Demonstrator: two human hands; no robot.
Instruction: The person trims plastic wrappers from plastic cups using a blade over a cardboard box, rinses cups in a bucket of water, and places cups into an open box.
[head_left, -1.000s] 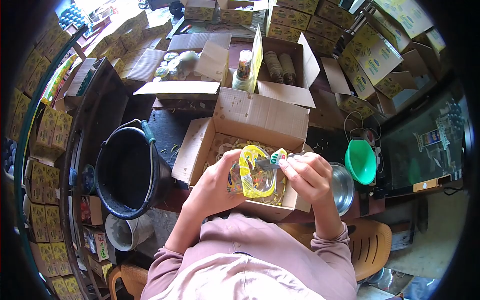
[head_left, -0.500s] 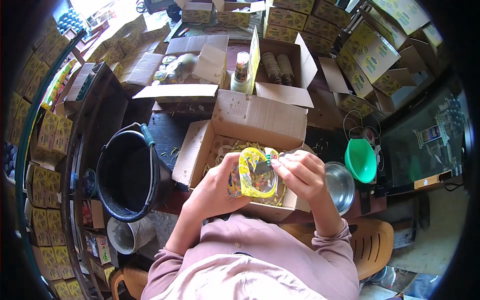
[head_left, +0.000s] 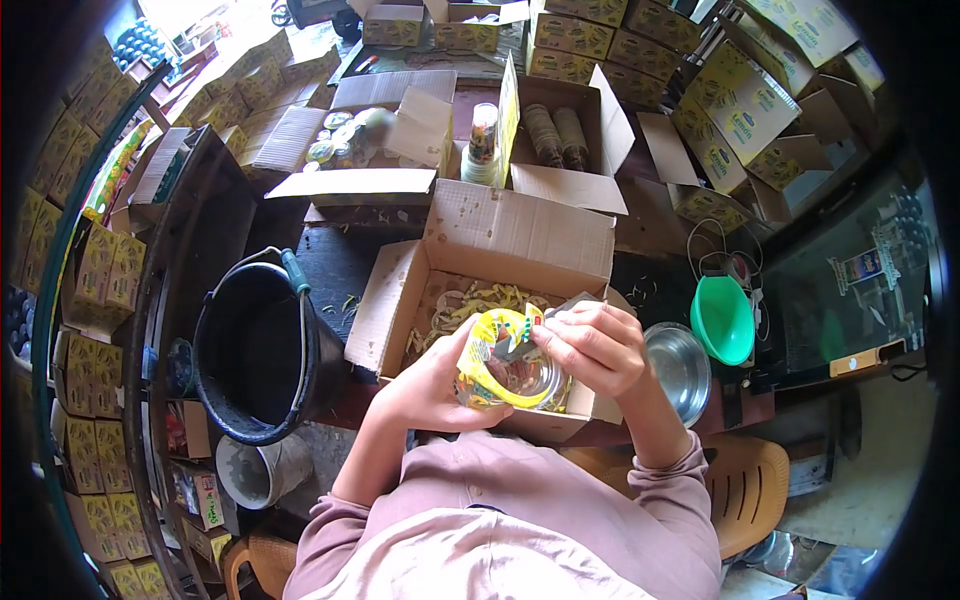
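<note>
My left hand point(head_left: 428, 385) is wrapped around a clear plastic cup point(head_left: 487, 377) with a yellow printed film around its rim, its mouth tilted toward me. At the cup's far right edge, the fingertips of my right hand point(head_left: 603, 345) pinch a small yellow, green and red piece of the film point(head_left: 531, 322). Both hands are over an open cardboard box point(head_left: 520, 228), just above its near side. Inside the box lie yellow and pale curled film scraps point(head_left: 470, 303). The fingers of my left hand behind the cup are partly hidden.
A black bucket point(head_left: 250, 350) stands left, with a grey bucket point(head_left: 262, 470) below it. To the right are a metal bowl point(head_left: 680, 375) and a green basin point(head_left: 722, 320). Behind, one open box holds lidded cups point(head_left: 340, 140); another holds stacked cups point(head_left: 545, 138).
The cup has tilted and shifted slightly down and left in my left hand. My right hand has moved slightly left and down, still pinching the film, and more scraps show in the box.
</note>
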